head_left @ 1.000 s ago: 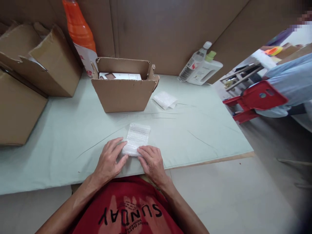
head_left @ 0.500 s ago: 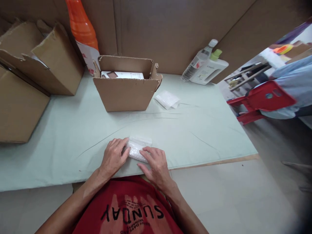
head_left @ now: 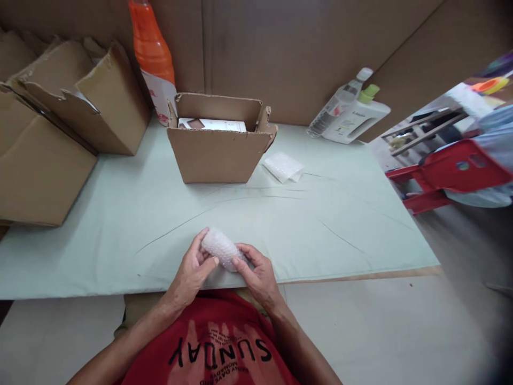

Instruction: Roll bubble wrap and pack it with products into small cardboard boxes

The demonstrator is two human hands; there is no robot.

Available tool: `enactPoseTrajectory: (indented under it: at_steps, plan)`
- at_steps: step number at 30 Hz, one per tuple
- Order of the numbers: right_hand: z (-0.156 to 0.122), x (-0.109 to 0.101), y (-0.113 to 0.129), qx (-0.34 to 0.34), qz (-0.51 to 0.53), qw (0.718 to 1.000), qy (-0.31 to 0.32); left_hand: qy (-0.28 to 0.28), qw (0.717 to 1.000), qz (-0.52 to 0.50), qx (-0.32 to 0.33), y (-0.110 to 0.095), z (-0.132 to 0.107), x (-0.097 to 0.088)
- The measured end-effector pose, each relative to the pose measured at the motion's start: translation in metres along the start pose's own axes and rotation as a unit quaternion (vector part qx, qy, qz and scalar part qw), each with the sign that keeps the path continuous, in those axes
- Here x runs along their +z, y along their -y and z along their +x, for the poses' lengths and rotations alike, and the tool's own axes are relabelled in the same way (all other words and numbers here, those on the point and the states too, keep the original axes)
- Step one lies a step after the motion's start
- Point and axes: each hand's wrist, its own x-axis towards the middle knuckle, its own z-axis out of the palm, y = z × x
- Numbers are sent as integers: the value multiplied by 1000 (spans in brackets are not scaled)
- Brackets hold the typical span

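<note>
A small roll of bubble wrap [head_left: 222, 247] is held between both hands just over the near edge of the table. My left hand [head_left: 195, 268] grips its left end, thumb on the near side and fingers behind. At the right end, my right hand [head_left: 257, 272] pinches the roll with thumb and fingers. Whether anything is inside the wrap cannot be made out. Beyond the hands lies a flat piece of bubble wrap [head_left: 284, 167], apart from both. An open cardboard box [head_left: 218, 155] stands left of that piece, with a white printed box [head_left: 224, 125] inside it.
More cardboard boxes [head_left: 114, 107] crowd the left side of the pale green table [head_left: 320, 214]. An orange bottle [head_left: 154, 59] stands behind the open box. At the back right are a clear bottle [head_left: 340, 101] and a white jug [head_left: 356, 120]. A red chair [head_left: 460, 166] is off to the right.
The bubble wrap lay flatter on the table and is now a rounded, tilted roll. Both hands have closed around its ends. The camera view has shifted slightly.
</note>
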Motion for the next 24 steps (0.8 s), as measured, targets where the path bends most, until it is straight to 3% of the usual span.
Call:
enactPoseTrajectory:
  at_steps: [6, 12, 15, 19, 24]
  plan:
    - [1, -9, 5, -38, 11, 999, 19, 7, 995, 94, 25, -11, -6, 2]
    - [12, -16, 22, -55, 54, 990, 116, 77, 960, 258, 72, -12, -12, -6]
    - [17, -8, 24, -54, 99, 991, 75, 89, 960, 249, 96, -11, -11, -6]
    - [20, 1, 18, 37, 206, 978, -17, 125, 968, 187, 109, -6, -4, -9]
    - [24, -14, 16, 95, 215, 972, 7, 122, 952, 249, 127, 1, 7, -17]
